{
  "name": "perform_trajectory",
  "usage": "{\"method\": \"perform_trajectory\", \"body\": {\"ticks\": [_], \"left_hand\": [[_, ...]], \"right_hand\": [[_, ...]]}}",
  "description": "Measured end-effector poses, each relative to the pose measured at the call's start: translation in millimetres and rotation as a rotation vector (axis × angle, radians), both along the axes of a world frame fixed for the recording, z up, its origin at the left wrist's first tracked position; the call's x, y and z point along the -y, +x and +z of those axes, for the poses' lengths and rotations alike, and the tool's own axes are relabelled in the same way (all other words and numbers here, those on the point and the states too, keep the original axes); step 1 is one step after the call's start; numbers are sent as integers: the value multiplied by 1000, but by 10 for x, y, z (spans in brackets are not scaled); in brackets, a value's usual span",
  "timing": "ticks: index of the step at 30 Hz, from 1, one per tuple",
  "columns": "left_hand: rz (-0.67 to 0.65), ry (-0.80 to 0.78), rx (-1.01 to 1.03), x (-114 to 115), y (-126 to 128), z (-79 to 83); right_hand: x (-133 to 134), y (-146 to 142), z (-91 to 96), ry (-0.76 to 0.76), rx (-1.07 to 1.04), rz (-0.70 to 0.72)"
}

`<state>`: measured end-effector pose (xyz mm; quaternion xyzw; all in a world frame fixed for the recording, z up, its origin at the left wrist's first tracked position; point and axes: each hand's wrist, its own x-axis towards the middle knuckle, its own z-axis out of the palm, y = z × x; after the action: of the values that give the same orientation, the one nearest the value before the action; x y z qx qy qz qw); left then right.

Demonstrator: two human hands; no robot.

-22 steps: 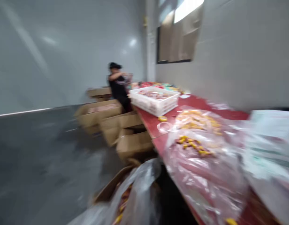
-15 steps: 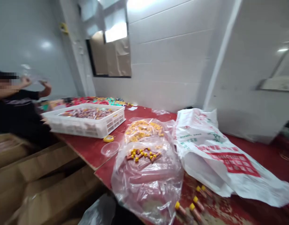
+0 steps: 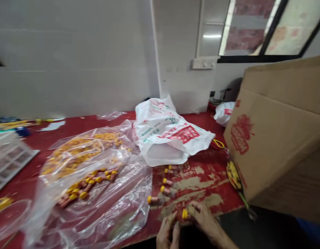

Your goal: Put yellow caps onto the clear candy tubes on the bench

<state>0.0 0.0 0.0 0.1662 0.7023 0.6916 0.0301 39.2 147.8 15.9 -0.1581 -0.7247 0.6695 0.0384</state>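
Yellow cap (image 3: 185, 214) in curled right hand (image 3: 201, 217)

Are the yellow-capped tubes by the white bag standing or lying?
Lying: the tubes stretch sideways along the red table, caps to the left.

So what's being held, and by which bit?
The right hand holds a small yellow-capped cylindrical tube, seemingly by its body; whether the left hand holds anything is unclear.

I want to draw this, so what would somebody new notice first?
Probably the big cardboard box with red print, at the picture's right. Next, the many yellow pieces under clear plastic, left on the red table. Then, at the table's near edge, the yellow cap at the right hand.
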Motion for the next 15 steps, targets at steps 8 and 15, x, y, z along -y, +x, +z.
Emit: {"method": "perform_trajectory", "body": {"ticks": [8, 15], "left_hand": [[-39, -183, -38, 178, -276, -165], [46, -342, -231, 318, -607, -213]], "right_hand": [[-718, 98, 542, 1211, 302, 89], [-708, -225, 412, 1442, 489, 354]]}}
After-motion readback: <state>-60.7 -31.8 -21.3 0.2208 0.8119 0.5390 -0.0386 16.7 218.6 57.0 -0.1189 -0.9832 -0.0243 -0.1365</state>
